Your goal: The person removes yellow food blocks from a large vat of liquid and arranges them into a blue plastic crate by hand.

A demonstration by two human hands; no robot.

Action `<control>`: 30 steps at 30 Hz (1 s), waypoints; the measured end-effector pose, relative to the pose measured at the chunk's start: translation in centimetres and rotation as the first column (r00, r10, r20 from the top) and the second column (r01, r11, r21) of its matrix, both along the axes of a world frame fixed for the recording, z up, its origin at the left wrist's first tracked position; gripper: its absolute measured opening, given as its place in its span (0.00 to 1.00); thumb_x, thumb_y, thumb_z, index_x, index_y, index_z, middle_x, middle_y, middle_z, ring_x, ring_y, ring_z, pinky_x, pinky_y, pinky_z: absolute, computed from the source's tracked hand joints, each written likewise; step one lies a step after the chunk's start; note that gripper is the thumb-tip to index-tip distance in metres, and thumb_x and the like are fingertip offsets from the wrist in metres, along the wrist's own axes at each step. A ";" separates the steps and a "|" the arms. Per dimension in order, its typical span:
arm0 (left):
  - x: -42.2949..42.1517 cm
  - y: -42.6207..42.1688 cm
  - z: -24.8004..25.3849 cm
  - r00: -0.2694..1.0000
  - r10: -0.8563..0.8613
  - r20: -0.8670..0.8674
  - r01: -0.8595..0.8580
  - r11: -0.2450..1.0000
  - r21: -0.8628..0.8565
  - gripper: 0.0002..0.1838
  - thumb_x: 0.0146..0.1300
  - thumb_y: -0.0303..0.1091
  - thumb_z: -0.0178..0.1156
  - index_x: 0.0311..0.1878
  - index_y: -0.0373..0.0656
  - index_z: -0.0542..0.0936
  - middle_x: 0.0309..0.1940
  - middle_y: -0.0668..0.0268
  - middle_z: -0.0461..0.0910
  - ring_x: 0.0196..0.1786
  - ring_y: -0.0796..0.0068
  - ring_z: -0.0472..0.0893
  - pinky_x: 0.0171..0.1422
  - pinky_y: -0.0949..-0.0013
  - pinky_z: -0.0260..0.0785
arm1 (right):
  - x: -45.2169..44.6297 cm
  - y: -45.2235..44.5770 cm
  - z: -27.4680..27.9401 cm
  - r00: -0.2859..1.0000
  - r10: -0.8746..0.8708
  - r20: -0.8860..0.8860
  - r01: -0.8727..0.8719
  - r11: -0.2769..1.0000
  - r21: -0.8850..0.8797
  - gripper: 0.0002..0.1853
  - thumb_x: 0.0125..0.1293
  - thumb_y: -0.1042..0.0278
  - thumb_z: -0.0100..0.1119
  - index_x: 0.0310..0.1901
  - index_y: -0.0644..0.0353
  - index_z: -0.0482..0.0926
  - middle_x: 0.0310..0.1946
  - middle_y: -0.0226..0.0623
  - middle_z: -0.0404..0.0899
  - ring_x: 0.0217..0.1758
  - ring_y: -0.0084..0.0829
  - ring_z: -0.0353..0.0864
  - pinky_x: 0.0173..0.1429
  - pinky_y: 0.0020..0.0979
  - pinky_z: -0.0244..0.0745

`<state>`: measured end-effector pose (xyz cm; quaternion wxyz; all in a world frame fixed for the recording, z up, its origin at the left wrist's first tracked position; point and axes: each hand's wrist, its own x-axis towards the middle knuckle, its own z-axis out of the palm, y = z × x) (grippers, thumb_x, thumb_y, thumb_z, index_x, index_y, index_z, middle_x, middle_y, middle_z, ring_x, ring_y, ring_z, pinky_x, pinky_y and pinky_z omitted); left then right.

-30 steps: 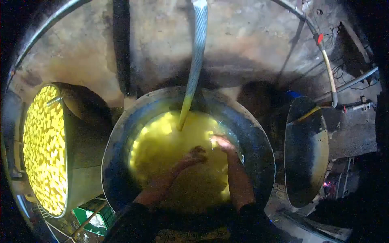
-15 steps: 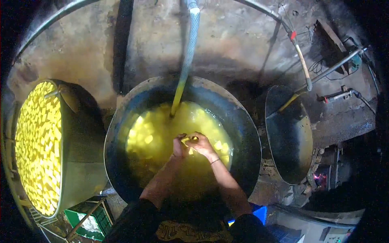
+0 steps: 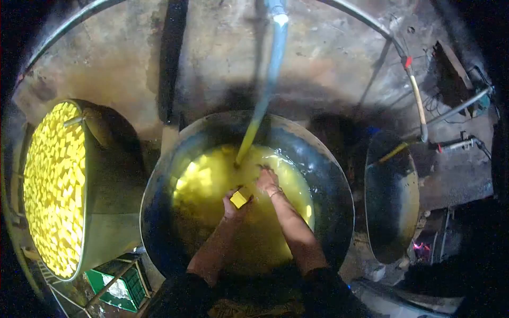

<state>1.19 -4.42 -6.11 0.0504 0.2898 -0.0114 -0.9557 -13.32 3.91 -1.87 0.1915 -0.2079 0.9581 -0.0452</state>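
My left hand (image 3: 233, 208) is closed around a yellow tofu-like block (image 3: 238, 199), held just above the cloudy yellow liquid (image 3: 260, 228). Up and to the right of it, my right hand (image 3: 268, 180) reaches down at the liquid's surface. Its fingers look loosely stretched and apart, with nothing visible in them, though the tips are hard to make out. Both hands are inside a large dark round wok (image 3: 335, 169). More yellow blocks (image 3: 197, 174) lie in the liquid at the left, partly sunk and blurred.
A hose (image 3: 268, 87) hangs into the wok from above. To the left stands a tall metal vat (image 3: 114, 212) heaped with yellow cubes (image 3: 55, 185). At the right is another dark pan (image 3: 389, 212); a green crate (image 3: 119, 289) sits at lower left. A pipe (image 3: 416, 100) hangs at upper right.
My hands were together around a yellow piece; the right has parted from the left and moved up toward the liquid. The left now shows a block in its grasp. The view has shifted slightly.
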 end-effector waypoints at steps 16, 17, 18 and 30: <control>-2.9 1.2 3.7 0.955 -0.145 -0.260 0.118 0.986 -0.115 0.20 0.61 0.45 0.41 0.47 0.42 0.73 0.41 0.62 0.78 0.46 0.66 0.77 0.54 0.60 0.69 | 8.7 6.4 12.8 0.851 0.166 0.499 0.397 0.420 -0.816 0.21 0.56 0.74 0.65 0.51 0.60 0.72 0.44 0.35 0.78 0.44 0.26 0.77 0.44 0.23 0.71; -3.0 2.2 5.0 0.947 -0.178 -0.269 0.151 0.982 -0.117 0.20 0.61 0.45 0.41 0.47 0.42 0.73 0.41 0.62 0.78 0.46 0.66 0.77 0.54 0.60 0.69 | 10.1 6.8 14.8 0.860 0.136 0.491 0.404 0.405 -0.820 0.21 0.56 0.74 0.65 0.51 0.60 0.72 0.44 0.35 0.78 0.44 0.26 0.77 0.44 0.23 0.71; -3.0 3.3 6.2 0.930 -0.236 -0.283 0.191 0.966 -0.176 0.20 0.62 0.45 0.42 0.47 0.42 0.73 0.40 0.62 0.78 0.45 0.66 0.77 0.53 0.61 0.69 | 11.5 7.1 17.2 0.936 0.050 0.349 0.271 0.530 -0.803 0.23 0.53 0.73 0.68 0.50 0.60 0.71 0.41 0.35 0.78 0.43 0.27 0.77 0.44 0.25 0.71; 4.8 20.9 25.7 0.526 -0.662 -0.534 0.456 0.749 -0.480 0.36 0.63 0.69 0.37 0.50 0.42 0.70 0.40 0.66 0.76 0.40 0.73 0.79 0.42 0.70 0.76 | 22.0 24.9 25.3 0.987 -0.094 0.130 0.152 0.293 -0.944 0.32 0.44 0.59 0.71 0.53 0.57 0.72 0.55 0.38 0.66 0.60 0.37 0.64 0.64 0.36 0.62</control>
